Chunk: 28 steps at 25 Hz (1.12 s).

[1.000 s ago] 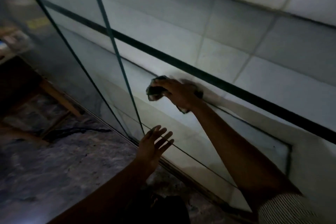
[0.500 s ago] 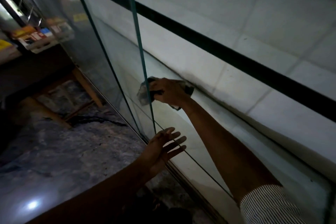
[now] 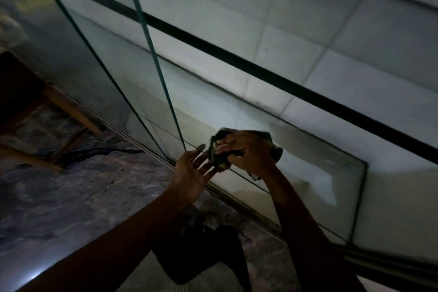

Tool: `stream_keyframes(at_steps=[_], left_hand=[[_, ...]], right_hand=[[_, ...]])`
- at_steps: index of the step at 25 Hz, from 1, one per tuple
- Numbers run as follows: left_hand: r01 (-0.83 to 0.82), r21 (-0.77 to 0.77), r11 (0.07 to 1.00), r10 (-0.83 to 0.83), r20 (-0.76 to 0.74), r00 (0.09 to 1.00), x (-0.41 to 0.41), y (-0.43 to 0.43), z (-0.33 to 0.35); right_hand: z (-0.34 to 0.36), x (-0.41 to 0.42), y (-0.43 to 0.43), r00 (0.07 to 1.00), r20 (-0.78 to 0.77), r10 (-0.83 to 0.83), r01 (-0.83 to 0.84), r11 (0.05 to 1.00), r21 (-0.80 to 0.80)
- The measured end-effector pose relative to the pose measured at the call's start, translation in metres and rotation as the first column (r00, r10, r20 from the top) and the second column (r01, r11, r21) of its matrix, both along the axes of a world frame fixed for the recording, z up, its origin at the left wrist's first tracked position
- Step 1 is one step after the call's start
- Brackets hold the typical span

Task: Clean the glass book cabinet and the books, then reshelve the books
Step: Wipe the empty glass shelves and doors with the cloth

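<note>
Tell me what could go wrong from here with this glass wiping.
1. The left hand is spread open at the bare green-tinted edge of the glass pane. If the pane slides, fingers may get pinched or nicked.
2. The right hand presses a crumpled dark green cloth low on the glass. Hard pressure could stress the thin panel.
3. Dim light may hide streaks.

Single head-worn wide-angle view, aimed forward and down, close on glass cabinet [image 3: 151,54]; floor [image 3: 71,197] toward 8 o'clock, wall [image 3: 355,31] toward 1 o'clock.
</note>
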<state>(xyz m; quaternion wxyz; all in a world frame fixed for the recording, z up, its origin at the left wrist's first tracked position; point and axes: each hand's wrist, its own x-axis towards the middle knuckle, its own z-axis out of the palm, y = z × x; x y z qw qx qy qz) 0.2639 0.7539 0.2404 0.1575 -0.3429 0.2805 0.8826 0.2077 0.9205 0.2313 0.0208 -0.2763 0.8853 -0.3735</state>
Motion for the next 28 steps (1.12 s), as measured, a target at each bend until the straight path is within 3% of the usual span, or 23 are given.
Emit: stream_keyframes(at_steps=[4, 7, 9, 11, 14, 17, 22, 25, 28], left_hand=[[0.144, -0.087, 0.986, -0.146, -0.026, 0.989, -0.005, 0.010, -0.007], [0.189, -0.081, 0.979, -0.194, -0.057, 0.979, -0.006, 0.018, -0.012], [0.195, -0.071, 0.978, -0.201, -0.088, 0.976, -0.005, 0.018, -0.015], [0.208, -0.084, 0.975, -0.216, -0.109, 0.970, -0.004, 0.020, -0.018], [0.192, -0.080, 0.978, -0.202, -0.151, 0.968, -0.002, 0.024, -0.021], [0.205, -0.060, 0.977, -0.213, -0.178, 0.961, -0.001, 0.023, -0.021], [0.257, -0.087, 0.963, -0.267, -0.141, 0.953, -0.003, 0.014, -0.021], [0.341, -0.151, 0.928, -0.356, -0.089, 0.930, -0.007, 0.005, -0.021], [0.445, -0.214, 0.870, -0.467, -0.066, 0.882, -0.012, -0.004, -0.016]], right_hand=[[0.004, 0.055, 0.031, 0.991, 0.091, -0.100, 0.103, 0.995, -0.020], [0.025, 0.066, 0.052, 0.919, 0.246, -0.309, 0.351, 0.924, -0.150], [0.031, 0.044, 0.070, 0.820, 0.177, -0.544, 0.570, 0.804, -0.169], [0.024, 0.012, 0.089, 0.764, 0.134, -0.631, 0.644, 0.758, -0.101], [0.003, -0.003, 0.088, 0.778, -0.061, -0.625, 0.626, 0.765, 0.151], [-0.001, 0.026, 0.068, 0.769, -0.182, -0.613, 0.639, 0.747, 0.184], [-0.008, 0.080, 0.029, 0.829, -0.197, -0.523, 0.555, 0.812, 0.179], [-0.017, 0.117, 0.014, 0.872, -0.129, -0.472, 0.487, 0.864, 0.130], [-0.005, 0.146, 0.007, 0.847, -0.065, -0.527, 0.531, 0.845, 0.068]])
